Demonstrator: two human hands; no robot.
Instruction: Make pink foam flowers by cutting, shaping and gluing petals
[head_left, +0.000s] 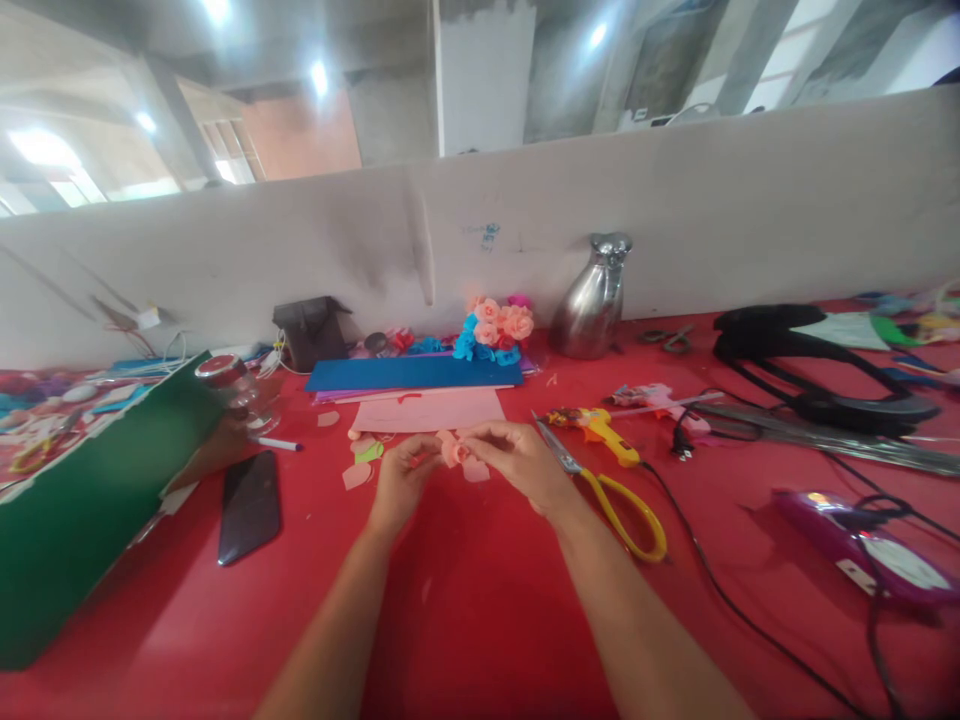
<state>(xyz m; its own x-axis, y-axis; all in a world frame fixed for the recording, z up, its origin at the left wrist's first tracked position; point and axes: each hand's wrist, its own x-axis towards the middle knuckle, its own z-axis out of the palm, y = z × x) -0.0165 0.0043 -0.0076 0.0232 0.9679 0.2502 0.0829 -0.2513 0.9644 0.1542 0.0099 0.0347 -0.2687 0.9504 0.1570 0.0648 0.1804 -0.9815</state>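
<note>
Head view: the left hand [405,478] and right hand [521,462] each have a closed fingertip grip on a small peach-pink paper flower [459,453], between them over the smooth red bench [465,610]. Loose pale-pink paper petals [358,475] lie near the left. Light, even pressure should avoid creases; one hand best steadies the flower while the other adjusts its edges.

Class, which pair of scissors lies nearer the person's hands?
The yellow-handled scissors, close beside the right hand; the dark scissors lie farther back, near the steel jug.
</note>
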